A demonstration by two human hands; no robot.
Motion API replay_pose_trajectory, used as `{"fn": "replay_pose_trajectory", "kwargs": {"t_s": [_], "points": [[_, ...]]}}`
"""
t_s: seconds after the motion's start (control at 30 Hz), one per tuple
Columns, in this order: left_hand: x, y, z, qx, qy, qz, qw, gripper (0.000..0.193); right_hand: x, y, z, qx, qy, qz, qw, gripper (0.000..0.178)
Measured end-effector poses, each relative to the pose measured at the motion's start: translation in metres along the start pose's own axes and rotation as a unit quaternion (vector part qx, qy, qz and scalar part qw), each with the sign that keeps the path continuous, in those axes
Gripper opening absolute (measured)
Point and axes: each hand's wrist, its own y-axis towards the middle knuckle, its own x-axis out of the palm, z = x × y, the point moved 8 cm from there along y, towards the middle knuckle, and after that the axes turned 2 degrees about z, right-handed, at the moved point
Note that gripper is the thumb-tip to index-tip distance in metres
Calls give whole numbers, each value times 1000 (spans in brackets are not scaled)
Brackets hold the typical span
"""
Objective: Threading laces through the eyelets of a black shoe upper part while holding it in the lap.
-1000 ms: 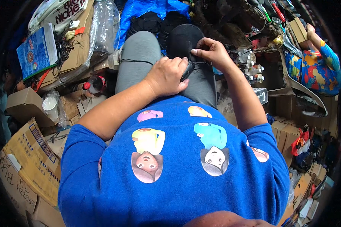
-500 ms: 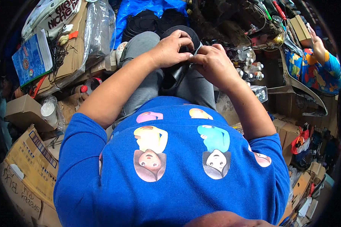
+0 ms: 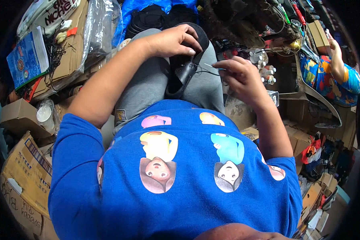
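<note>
A black leather shoe (image 3: pixel 184 76) lies between my knees, with small holes along its edge. My left hand (image 3: pixel 174 41) is closed on its far part, fingers curled over the rim and the thumb pressing near the holes. Just to the right, my right hand (image 3: pixel 242 74) pinches a thin, pale needle (image 3: pixel 208 65), its tip pointing toward the shoe. A dark thread (image 3: pixel 206 71) runs loosely from the shoe's edge to the right fingers. The shoe's far inner side is partly hidden by my left hand.
Black round-ended pieces (image 3: pixel 148 20) lie on blue plastic (image 3: pixel 128 6) beyond my knees. Small bottles (image 3: pixel 268 71) stand to the right. At far right another person's hand (image 3: pixel 335 50) is near a cardboard box (image 3: pixel 319 35). Cardboard boxes (image 3: pixel 22 116) crowd the left.
My right hand has drawn away from the shoe to the right and slightly nearer, stretching out the dark thread. My left hand has shifted a little left, still on the shoe.
</note>
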Motion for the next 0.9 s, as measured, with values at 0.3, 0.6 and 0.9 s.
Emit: {"fn": "replay_pose_trajectory", "kwargs": {"t_s": [0.3, 0.6, 0.9], "points": [[-5, 0, 2, -58, -1, -31, 998, 28, 21, 21, 3, 7, -8, 2, 1000, 20], [-5, 4, -1, -46, -26, -39, 998, 30, 26, 30, 0, 10, -76, -30, 997, 21], [-2, 5, -2, -53, -25, -47, 997, 31, 42, 37, 39, 94, 202, -74, 972, 21]]}}
